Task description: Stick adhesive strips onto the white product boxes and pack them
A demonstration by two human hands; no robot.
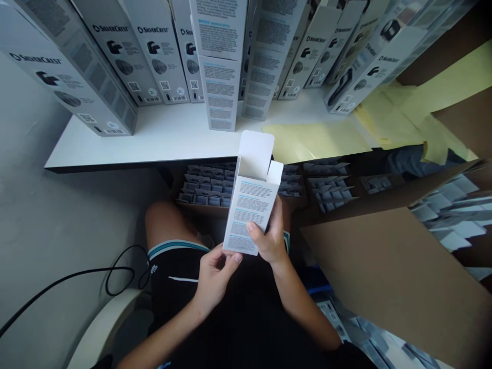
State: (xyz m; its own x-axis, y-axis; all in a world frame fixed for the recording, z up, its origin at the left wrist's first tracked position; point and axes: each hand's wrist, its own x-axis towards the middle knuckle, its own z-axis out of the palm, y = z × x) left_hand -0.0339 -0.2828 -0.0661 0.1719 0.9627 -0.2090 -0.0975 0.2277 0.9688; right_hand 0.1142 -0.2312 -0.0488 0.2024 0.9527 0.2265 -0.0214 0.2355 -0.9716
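Observation:
Above my lap is a small grey printed box [249, 205], its top flap and one side flap standing open towards the table. My right hand [269, 230] grips it by the lower right side, with the thumb across the printed face. My left hand [217, 271] holds the box's bottom left corner between thumb and fingers. The box tilts slightly, its lines of small text facing me. Whatever lies inside it cannot be seen.
Tall SilverCrest boxes [157, 66] stand along the white table [161, 138], beside yellow sheets [315, 142]. Beneath are cartons packed with small boxes [207, 187]. A large cardboard flap [395, 282] juts in at the right. A black cable [69, 275] loops at the left.

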